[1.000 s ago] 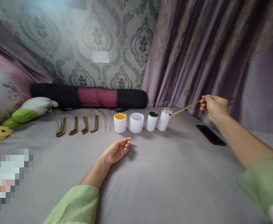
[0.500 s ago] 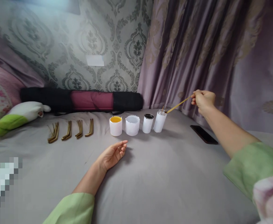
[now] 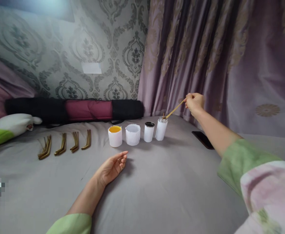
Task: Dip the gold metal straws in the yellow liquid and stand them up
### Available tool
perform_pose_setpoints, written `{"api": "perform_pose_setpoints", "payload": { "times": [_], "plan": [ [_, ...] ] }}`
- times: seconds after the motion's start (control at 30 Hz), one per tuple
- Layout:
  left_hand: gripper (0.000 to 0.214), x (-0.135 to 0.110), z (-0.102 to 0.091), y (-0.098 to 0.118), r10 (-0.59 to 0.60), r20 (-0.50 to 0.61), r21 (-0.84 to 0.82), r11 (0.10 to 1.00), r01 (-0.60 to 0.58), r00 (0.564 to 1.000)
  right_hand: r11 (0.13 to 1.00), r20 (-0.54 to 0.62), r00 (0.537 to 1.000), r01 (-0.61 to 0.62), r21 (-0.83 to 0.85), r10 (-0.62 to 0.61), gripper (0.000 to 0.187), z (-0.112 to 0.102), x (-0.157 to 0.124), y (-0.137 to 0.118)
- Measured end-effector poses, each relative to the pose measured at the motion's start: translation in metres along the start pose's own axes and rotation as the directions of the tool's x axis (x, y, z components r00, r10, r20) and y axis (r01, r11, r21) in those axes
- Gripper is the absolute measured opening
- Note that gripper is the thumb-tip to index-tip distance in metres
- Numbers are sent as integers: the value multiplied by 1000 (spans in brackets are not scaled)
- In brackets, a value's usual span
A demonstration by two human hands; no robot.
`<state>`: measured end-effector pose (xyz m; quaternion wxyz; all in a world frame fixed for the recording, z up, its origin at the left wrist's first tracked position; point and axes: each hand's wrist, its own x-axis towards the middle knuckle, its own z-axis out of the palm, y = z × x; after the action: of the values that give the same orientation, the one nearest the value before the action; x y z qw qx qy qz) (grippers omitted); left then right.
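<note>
My right hand [image 3: 194,103] is raised at the right, its fingers closed around one end of a thin gold straw [image 3: 175,109]. The straw slants down to the left, and its far end meets the mouth of the tall white-wrapped container [image 3: 161,130]. A short brownish tip also pokes up from that mouth. Palm up on the grey sheet rests my left hand [image 3: 113,167], holding nothing, its index finger stretched out and the others loosely curled. Just beyond it stand a white cup with a yellow inside [image 3: 115,139], a wide white cup [image 3: 132,136] and a narrow dark-topped one [image 3: 148,133].
Several bundles of bent gold straws [image 3: 60,145] lie in a row at the left. A dark phone [image 3: 203,139] lies at the right below my forearm. Behind are a black and maroon rolled bag [image 3: 89,110], a plush toy [image 3: 11,125] and a purple curtain [image 3: 181,48].
The view has shifted slightly to the right. My right hand has come closer to the tall container, and the straw's far end now sits over its mouth. My left hand keeps its pose.
</note>
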<state>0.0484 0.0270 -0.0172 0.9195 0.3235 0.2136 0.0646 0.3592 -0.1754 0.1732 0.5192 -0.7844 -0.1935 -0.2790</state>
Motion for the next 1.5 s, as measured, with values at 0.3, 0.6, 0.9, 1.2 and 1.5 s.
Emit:
{"api": "perform_pose_setpoints", "payload": {
  "times": [0.3,0.6,0.9,1.2,1.5],
  "plan": [
    [21,1,-1,0,-4,-4,-4,1000,4,1000,991,-7,997,72,-114,-74,26,15,1,3],
    [19,-1,3,0,0,0,-8,1000,0,1000,978,104,983,162,-132,-149,23,26,-4,2],
    [18,-3,5,0,2,-18,-3,1000,-2,1000,988,248,964,125,-92,-99,20,37,-15,-1],
    [16,-2,5,0,-2,-14,-13,1000,2,1000,983,307,949,123,-135,-77,22,44,-26,-2],
    [14,-2,5,0,2,-2,-11,1000,-2,1000,984,339,940,102,-146,-47,22,51,-26,9]
  ]
}}
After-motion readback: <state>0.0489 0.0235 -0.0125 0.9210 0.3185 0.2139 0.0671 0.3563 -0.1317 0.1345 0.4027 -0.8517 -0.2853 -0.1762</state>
